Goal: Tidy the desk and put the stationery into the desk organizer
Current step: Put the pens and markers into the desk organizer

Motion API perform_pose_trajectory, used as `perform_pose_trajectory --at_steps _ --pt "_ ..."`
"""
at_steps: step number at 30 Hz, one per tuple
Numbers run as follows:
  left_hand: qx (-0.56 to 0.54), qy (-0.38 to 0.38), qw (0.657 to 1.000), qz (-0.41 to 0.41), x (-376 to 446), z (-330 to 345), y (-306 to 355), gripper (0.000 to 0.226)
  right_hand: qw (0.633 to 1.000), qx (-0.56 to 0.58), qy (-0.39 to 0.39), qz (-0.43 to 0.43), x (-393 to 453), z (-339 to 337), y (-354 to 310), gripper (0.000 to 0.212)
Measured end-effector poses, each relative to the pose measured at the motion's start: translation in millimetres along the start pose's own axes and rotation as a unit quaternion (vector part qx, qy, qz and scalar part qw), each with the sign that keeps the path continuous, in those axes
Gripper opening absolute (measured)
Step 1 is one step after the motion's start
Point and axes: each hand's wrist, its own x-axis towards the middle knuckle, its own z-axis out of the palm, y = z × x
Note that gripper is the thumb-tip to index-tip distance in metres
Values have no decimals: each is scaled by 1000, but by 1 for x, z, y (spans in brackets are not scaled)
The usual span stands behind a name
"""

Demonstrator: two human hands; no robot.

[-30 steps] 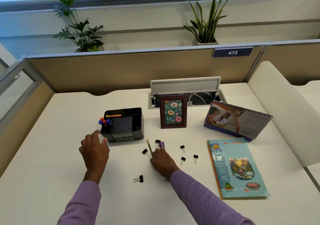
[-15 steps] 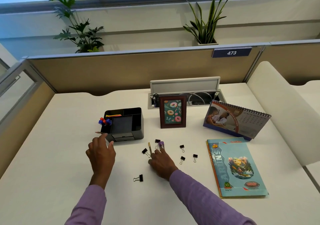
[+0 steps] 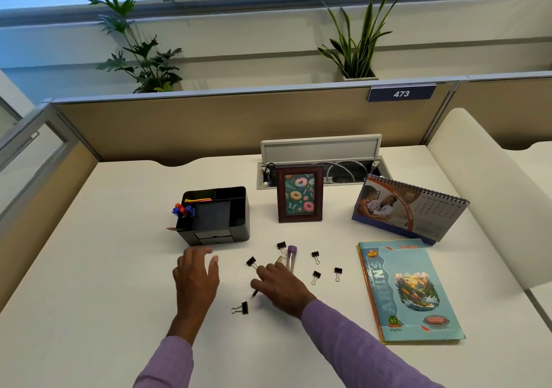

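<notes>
Right hand (image 3: 280, 289) has closed round the gold pen (image 3: 278, 259) since a second ago; left hand (image 3: 195, 277) hovers open. Pickup under way.

Left hand (image 3: 195, 280) palm down, fingers spread and relaxed, right hand (image 3: 280, 290) palm down, fingers curled, purple sleeves

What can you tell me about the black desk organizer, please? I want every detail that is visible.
The desk organizer is a black box, plastic by its look, upright on the white desk left of the picture frame. Its open top is split into several compartments; two small drawer fronts sit low on its near side. Pens with blue and red caps lean in the left compartment, and yellow and orange items lie in a rear one. The left hand hovers before it without touching.
</notes>
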Motion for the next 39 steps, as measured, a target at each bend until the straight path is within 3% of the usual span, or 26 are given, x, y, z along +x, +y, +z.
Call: perform_pose_trajectory --at_steps 2,6,10,15,22,28,39 --pt "-79 -45 996 15 -9 0 7 13 998 43 34 28 5 -8 -5 36" --pt "-167 -128 977 41 -24 -1 26 17 975 146 94 136 20 -18 -10 19" --pt "-165 -113 977 71 -26 3 33 28 960 178 132 172 29 -23 -12 16" --pt "-151 -62 983 81 -17 2 33 24 948 206 156 187 33 -27 -14 16" --pt "-168 73 982 44 23 -44 17 14 928 196 107 299 4 -6 15 28" --pt "-57 172 983 13 71 -83 -18 14 892 126 60 430 -20 -2 40 36" --pt "63 54 995 -54 95 -61 -28 12 886 121 -17 447 -23 3 43 51"
